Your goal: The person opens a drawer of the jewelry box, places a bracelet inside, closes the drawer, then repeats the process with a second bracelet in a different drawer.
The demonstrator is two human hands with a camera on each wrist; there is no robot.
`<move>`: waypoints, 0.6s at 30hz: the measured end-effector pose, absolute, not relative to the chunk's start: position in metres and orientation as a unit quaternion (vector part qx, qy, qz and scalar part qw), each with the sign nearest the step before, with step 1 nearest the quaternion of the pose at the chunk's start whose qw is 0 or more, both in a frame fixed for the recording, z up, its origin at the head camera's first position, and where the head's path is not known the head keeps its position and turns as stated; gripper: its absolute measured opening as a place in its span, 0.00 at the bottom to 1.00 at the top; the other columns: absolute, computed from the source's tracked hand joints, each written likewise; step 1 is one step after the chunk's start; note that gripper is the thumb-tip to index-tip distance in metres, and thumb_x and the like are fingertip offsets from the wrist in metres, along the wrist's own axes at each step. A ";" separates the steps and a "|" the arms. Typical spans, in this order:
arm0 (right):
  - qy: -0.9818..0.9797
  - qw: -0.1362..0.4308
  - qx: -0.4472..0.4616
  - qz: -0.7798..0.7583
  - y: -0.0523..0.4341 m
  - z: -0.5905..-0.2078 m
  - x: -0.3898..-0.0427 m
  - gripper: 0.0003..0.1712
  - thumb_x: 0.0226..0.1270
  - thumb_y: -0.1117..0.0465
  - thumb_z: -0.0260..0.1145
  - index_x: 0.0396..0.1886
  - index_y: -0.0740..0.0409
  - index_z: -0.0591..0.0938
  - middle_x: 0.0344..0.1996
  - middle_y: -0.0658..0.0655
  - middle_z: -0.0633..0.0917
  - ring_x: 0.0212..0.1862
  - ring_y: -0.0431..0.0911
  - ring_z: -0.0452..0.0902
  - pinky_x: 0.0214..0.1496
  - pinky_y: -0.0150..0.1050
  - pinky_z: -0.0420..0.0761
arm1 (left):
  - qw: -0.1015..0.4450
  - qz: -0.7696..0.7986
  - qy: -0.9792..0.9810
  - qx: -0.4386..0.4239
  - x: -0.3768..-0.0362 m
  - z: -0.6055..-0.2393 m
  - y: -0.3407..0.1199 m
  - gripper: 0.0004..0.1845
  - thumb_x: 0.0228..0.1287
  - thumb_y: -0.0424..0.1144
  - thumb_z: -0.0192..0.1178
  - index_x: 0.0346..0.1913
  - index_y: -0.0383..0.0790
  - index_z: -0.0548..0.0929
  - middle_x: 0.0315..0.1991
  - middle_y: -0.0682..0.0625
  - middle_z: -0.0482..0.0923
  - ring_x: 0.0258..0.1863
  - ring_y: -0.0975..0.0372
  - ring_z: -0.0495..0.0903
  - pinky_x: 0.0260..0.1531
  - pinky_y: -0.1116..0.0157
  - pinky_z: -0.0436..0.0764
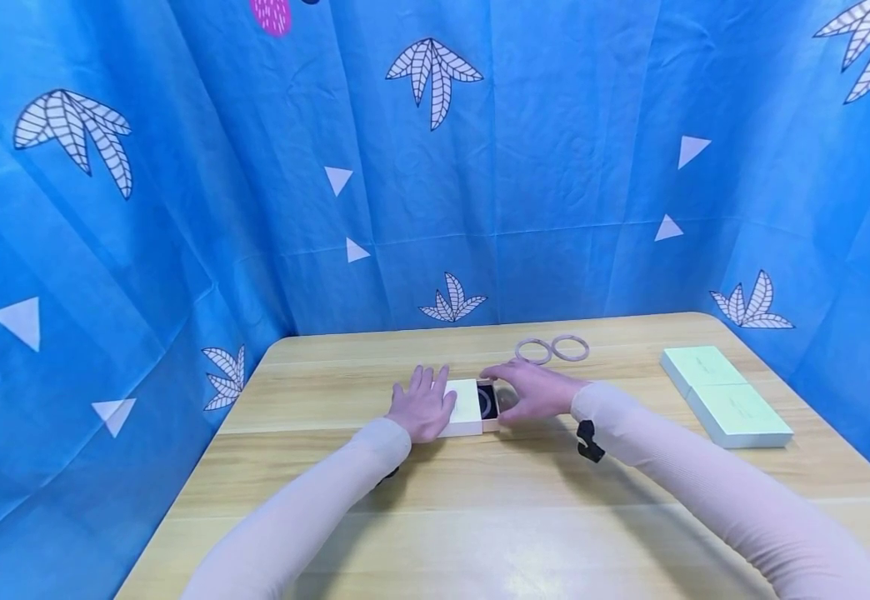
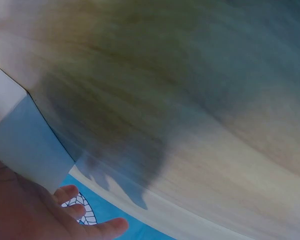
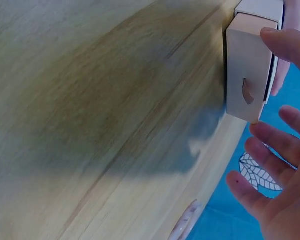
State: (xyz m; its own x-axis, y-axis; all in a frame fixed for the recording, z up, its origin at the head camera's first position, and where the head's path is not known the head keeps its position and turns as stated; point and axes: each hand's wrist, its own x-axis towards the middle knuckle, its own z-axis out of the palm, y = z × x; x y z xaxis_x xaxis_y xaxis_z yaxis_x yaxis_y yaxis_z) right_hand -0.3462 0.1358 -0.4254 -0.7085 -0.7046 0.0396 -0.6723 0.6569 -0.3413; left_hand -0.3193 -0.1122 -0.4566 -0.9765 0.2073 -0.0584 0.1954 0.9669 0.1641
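Note:
A small white box sleeve (image 1: 467, 412) lies on the table with its pinkish inner drawer (image 3: 245, 65) slid partly out to the right. Inside the drawer, a ring-shaped object sits on a dark lining. My left hand (image 1: 423, 406) rests against the sleeve's left part, fingers fairly straight and spread. With thumb and a fingertip at opposite ends of the drawer's front, my right hand (image 1: 540, 390) pinches it; the other fingers stay off it in the right wrist view. A narrow curved slot shows in the drawer's front. The left wrist view catches only a side of the sleeve (image 2: 35, 140).
Two pale bangles (image 1: 587, 347) lie side by side behind my right hand. Light green boxes (image 1: 746, 408) sit at the table's right side. Blue patterned cloth (image 1: 555, 167) hangs around the wooden table (image 1: 435, 533).

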 end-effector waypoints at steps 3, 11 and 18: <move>0.908 0.048 -0.380 -0.170 0.134 -0.425 -0.346 0.48 0.54 0.43 0.77 0.74 0.49 0.70 0.70 0.51 0.75 0.70 0.53 0.69 0.71 0.56 0.70 | 0.039 0.082 0.991 0.101 -0.320 -0.456 -0.112 0.35 0.79 0.59 0.27 0.82 0.51 0.45 0.81 0.41 0.48 0.82 0.48 0.40 0.73 0.34 0.47; 0.907 0.044 -0.382 -0.171 0.130 -0.422 -0.345 0.48 0.55 0.43 0.77 0.74 0.51 0.70 0.69 0.53 0.76 0.70 0.55 0.70 0.71 0.56 0.69 | 0.038 0.077 0.991 0.103 -0.324 -0.458 -0.112 0.35 0.79 0.60 0.27 0.83 0.53 0.43 0.82 0.42 0.46 0.82 0.49 0.40 0.73 0.34 0.47; 0.902 0.047 -0.383 -0.191 0.125 -0.428 -0.347 0.49 0.53 0.42 0.79 0.73 0.52 0.71 0.68 0.53 0.77 0.68 0.53 0.71 0.69 0.55 0.72 | 0.032 0.072 0.991 0.104 -0.323 -0.459 -0.113 0.36 0.78 0.61 0.26 0.83 0.52 0.44 0.82 0.42 0.47 0.82 0.49 0.41 0.73 0.34 0.48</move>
State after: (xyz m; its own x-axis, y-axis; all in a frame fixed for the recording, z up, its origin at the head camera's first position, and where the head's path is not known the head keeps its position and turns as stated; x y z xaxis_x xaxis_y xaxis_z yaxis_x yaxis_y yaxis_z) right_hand -0.3473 0.1252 -0.4284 -0.7015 -0.7100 0.0621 -0.6741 0.6327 -0.3811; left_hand -0.3226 -0.1126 -0.4590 -0.9764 0.2106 -0.0483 0.2014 0.9680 0.1498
